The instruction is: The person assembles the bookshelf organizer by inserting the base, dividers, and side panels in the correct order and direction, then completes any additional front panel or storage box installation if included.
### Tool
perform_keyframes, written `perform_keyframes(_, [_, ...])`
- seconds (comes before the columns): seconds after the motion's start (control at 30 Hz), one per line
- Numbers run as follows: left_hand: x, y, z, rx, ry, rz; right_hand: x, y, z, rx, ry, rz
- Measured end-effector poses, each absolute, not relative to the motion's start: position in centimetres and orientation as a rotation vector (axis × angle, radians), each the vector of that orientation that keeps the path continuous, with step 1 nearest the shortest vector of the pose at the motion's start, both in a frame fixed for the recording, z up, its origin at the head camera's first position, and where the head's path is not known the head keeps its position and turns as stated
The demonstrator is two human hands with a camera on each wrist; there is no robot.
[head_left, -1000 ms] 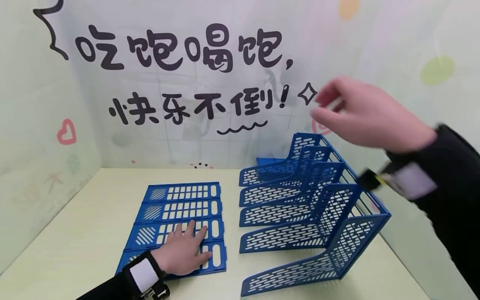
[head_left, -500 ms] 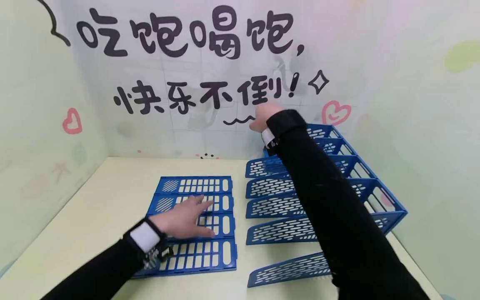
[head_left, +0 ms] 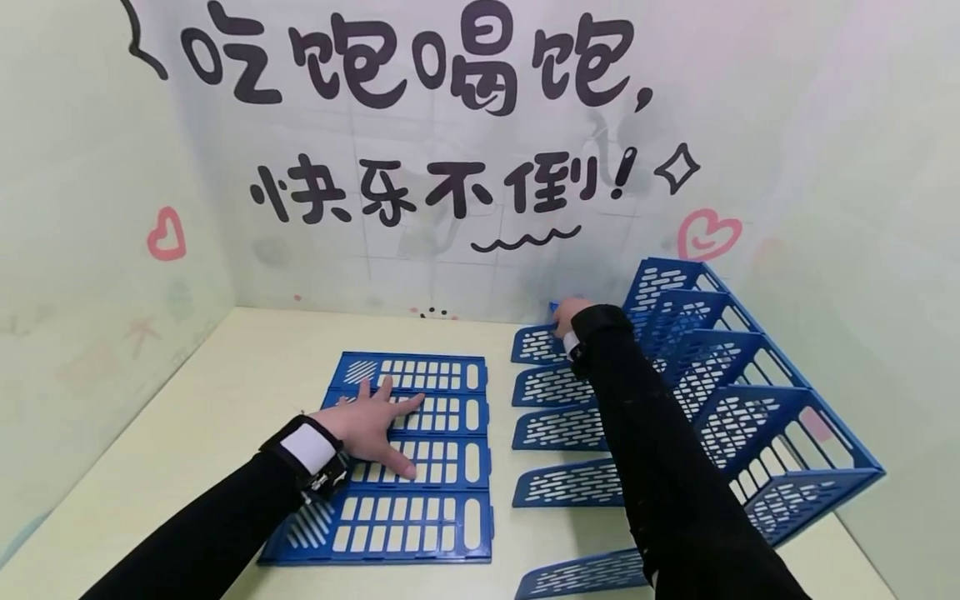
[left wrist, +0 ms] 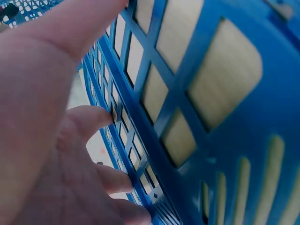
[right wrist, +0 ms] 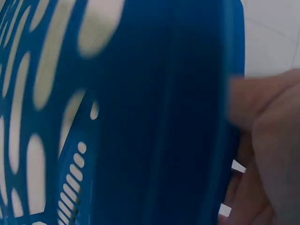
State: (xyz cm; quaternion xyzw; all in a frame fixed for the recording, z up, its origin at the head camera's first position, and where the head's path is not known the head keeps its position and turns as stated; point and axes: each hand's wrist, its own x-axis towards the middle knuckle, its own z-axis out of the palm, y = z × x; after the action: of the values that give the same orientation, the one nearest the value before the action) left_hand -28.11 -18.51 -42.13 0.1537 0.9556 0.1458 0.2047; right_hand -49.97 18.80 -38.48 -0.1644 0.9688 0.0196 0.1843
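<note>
Tabletop (head_left: 225,392), left hand (head_left: 371,425) flat, splayed

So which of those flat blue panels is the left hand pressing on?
On the pale table, left of the blue file rack, four slotted panels lie in a column. The left hand lies flat, mostly on the second panel from the wall, the only one covered by a palm.

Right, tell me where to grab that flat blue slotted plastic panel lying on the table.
Grip the flat blue slotted plastic panel by its long near edge, coming from the front. It lies flat on the table, so fingers can only hook under a free edge; the left hand already presses flat on its middle.
</note>
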Motion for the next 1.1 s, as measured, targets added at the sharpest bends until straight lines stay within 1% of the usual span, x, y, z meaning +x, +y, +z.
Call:
perform_keyframes(0.17, [-27.8,-17.7,-42.1,0.440,2.678,0.404,-47.0,16.8,-36.4,-0.478,2.800,-0.004])
perform_keyframes(0.37, [-27.7,-17.6,-42.2,0.437,2.679,0.417,-42.0,14.6,-33.4,-0.429,2.799,-0.138])
perform_keyframes(0.53, [-27.7,-17.6,-42.5,0.429,2.674,0.418,-41.7,14.3,-34.0,-0.441,2.836,-0.145])
perform_keyframes(0.6, [-27.7,-17.6,-42.6,0.433,2.671,0.415,-42.3,14.5,-34.7,-0.435,2.845,-0.159])
perform_keyframes(0.9, [-27.6,-17.8,-42.4,0.435,2.675,0.415,-40.7,13.9,-33.6,-0.410,2.859,-0.189])
perform_keyframes(1.1, [-27.6,-17.8,-42.2,0.446,2.675,0.403,-41.3,12.9,-34.0,-0.306,2.852,-0.137])
